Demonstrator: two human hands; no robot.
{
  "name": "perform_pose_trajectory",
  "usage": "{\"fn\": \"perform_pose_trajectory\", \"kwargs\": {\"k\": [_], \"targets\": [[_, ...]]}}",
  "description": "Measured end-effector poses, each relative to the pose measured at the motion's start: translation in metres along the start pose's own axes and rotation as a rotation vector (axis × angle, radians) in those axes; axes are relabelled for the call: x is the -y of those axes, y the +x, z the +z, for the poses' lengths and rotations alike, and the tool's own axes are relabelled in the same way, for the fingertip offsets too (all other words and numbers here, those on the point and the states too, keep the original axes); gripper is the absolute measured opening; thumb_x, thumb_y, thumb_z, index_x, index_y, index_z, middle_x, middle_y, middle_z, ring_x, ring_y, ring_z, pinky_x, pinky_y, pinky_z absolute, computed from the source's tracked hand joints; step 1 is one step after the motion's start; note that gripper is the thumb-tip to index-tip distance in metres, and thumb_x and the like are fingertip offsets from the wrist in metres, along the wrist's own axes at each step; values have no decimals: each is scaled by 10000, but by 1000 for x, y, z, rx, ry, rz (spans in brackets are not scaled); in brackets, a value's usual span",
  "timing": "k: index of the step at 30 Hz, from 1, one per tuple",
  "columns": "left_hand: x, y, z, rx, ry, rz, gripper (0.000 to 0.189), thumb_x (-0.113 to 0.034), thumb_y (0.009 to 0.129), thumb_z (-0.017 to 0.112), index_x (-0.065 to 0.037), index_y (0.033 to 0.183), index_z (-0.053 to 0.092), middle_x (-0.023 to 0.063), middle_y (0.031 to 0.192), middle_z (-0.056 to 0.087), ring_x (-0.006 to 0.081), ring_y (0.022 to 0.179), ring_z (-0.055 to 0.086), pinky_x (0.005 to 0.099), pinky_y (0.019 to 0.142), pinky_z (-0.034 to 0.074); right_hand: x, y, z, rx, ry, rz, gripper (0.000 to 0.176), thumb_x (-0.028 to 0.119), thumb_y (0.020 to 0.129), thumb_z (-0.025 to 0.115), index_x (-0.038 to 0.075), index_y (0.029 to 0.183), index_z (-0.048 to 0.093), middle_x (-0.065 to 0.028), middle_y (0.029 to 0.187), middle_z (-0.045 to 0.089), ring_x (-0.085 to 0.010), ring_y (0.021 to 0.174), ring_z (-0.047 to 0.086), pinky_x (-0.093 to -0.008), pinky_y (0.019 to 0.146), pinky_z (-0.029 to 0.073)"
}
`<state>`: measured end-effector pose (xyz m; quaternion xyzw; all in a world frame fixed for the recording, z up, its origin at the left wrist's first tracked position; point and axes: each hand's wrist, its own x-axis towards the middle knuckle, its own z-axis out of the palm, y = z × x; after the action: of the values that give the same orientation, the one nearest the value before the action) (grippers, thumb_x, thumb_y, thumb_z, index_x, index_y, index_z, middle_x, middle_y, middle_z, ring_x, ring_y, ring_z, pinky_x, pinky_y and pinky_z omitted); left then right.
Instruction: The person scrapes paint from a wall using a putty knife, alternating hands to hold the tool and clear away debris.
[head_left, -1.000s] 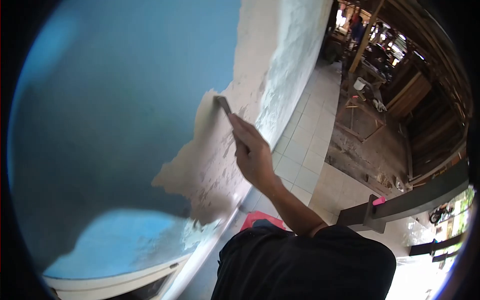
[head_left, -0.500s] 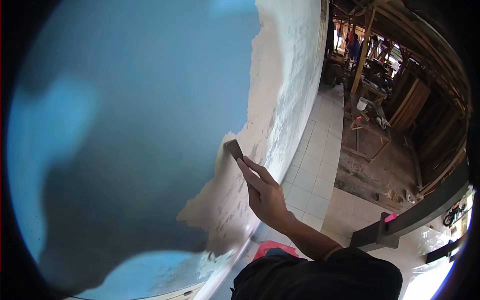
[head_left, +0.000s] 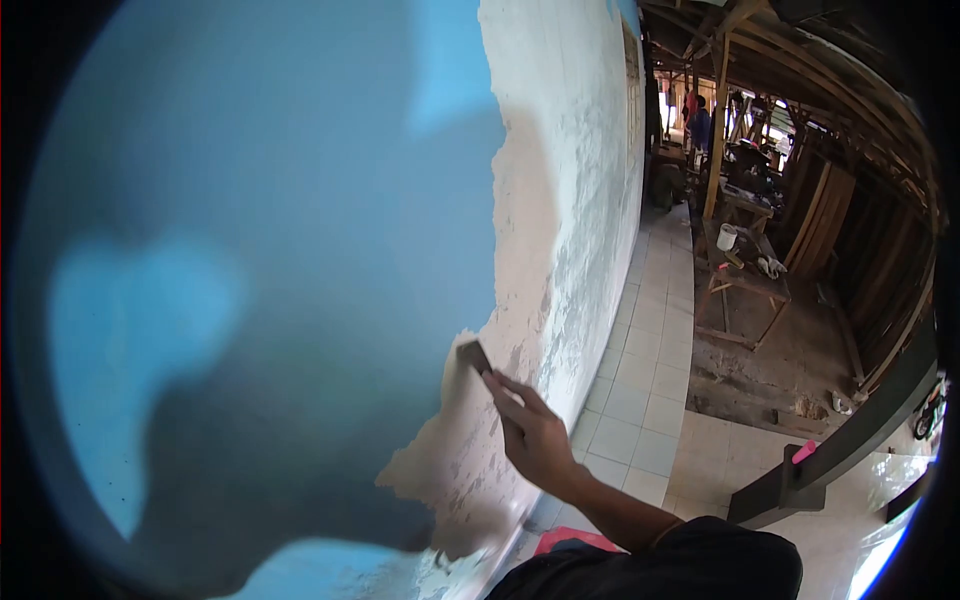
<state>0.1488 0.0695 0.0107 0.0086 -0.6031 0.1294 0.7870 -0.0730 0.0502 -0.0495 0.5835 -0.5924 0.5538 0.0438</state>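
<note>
My right hand (head_left: 538, 440) is closed around a small dark flat block or scraper (head_left: 474, 356). Its tip lies against the wall, at the edge where blue paint (head_left: 330, 220) gives way to a bare, pale patch (head_left: 522, 220). Along that edge the paint is ragged, with rough, mottled plaster below and to the right. A broad shadow falls over much of the blue surface. My left hand does not appear.
Floor tiles (head_left: 633, 390) run along the wall's base, with a red-pink item (head_left: 575, 541) low down. To the right are a wooden table (head_left: 745, 280) holding a white container (head_left: 727, 237), a dark beam (head_left: 860, 430) and a distant person (head_left: 700, 125).
The view has shifted, so the wall patch, my right hand and the tool sit lower in the picture. The tool stays in my hand, near the same paint edge.
</note>
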Motion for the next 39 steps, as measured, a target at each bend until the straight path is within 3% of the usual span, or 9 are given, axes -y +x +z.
{"fn": "perform_pose_trajectory", "kwargs": {"k": [8, 11, 14, 20, 24, 26, 27, 28, 39], "targets": [[1, -3, -8, -16, 32, 12, 367, -388, 975, 560, -33, 1037, 633, 150, 998, 627, 297, 884, 638, 451, 873, 517, -1, 2, -1, -10, 33, -10, 520, -5, 927, 559, 190, 1408, 560, -112, 1371, 585, -317, 919, 714, -369, 710, 603], [2, -2, -12, -9, 49, 6, 372, -390, 975, 559, -31, 1036, 632, 153, 998, 626, 299, 886, 638, 454, 872, 518, 12, 3, -8, 32, 84, 86, 450, -78, 935, 556, 87, 1350, 608, -170, 1317, 618, -307, 1028, 702, -327, 797, 565], [2, 0, -18, -14, 61, 4, 376, -392, 975, 559, -28, 1035, 631, 156, 998, 624, 302, 889, 638, 456, 870, 519, -1, 4, -2, -33, 66, -17, 532, -17, 915, 561, 193, 1404, 565, -121, 1362, 595, -324, 921, 712, -376, 713, 601], [1, 18, -53, -101, 166, -27, 384, -397, 975, 558, -24, 1032, 630, 161, 998, 622, 307, 894, 639, 461, 867, 520, -9, 8, -5, -41, -15, -40, 582, 0, 902, 563, 225, 1437, 522, -103, 1381, 585, -331, 915, 712, -390, 734, 618], [28, 4, -53, 1, 359, 37, 393, -373, 997, 514, -1, 962, 634, 194, 984, 607, 341, 893, 631, 494, 852, 523, 9, -2, -6, 15, -80, 39, 581, -4, 910, 565, 224, 1442, 513, -91, 1372, 591, -333, 918, 708, -381, 728, 622], [45, 2, -55, 29, 309, 173, 349, -311, 1000, 479, 5, 949, 618, 174, 949, 608, 307, 871, 622, 474, 852, 528, 15, -2, -7, 57, -73, 75, 580, -54, 909, 566, 200, 1429, 533, -119, 1374, 591, -355, 1042, 688, -371, 828, 615], [50, -1, -60, 47, 301, 233, 342, -302, 998, 475, 5, 950, 617, 171, 943, 610, 301, 865, 621, 469, 849, 529, 7, 1, -4, 34, -157, 51, 613, -9, 917, 532, 240, 1473, 467, -72, 1417, 558, -306, 835, 724, -387, 652, 626], [54, -4, -62, 59, 295, 286, 335, -293, 997, 471, 6, 951, 616, 168, 937, 612, 295, 860, 620, 464, 847, 530, 5, 1, -2, 15, -147, 44, 617, -10, 917, 533, 238, 1477, 460, -77, 1420, 554, -310, 843, 724, -387, 653, 627], [64, -27, -67, -80, 183, 302, 391, -306, 1002, 375, -74, 841, 646, 80, 792, 599, 236, 802, 599, 430, 934, 490, 4, 4, 12, -93, -151, -33, 583, -24, 906, 552, 184, 1448, 504, -132, 1373, 590, -348, 985, 706, -392, 751, 635]]}}
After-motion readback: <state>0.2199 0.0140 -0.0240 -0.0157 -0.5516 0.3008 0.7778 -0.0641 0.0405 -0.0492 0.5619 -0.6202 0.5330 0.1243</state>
